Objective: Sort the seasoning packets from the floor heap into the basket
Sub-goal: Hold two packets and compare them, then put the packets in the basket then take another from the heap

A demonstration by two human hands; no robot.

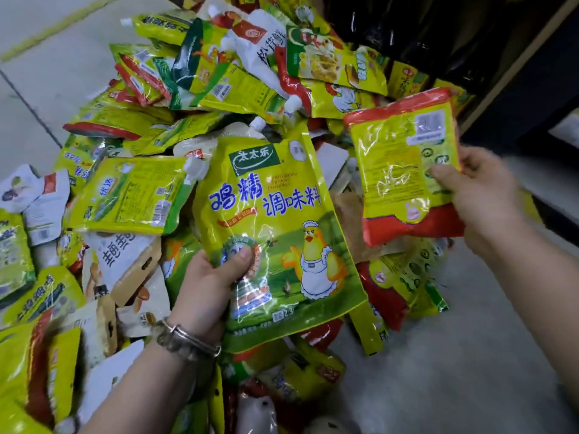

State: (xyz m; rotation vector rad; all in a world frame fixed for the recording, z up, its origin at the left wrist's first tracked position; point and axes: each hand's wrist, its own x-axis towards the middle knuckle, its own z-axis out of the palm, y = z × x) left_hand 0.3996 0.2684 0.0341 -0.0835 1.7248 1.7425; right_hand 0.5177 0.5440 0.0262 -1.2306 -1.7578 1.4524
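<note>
Left hand [213,289] grips the big chicken pouch [282,214], thumb on its front. Right hand [482,195] pinches a red-edged packet [401,170] above the heap [156,104].

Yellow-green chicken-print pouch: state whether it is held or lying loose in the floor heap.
Held: the left hand grips the yellow-green chicken-print pouch at its lower corner, thumb on front.

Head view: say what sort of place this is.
Likely a shop aisle or stockroom: a heap of barcoded seasoning packets on the pale floor beside a dark shelf of bottles. The left hand holds a chicken packet, the right hand a red-edged packet.
</note>
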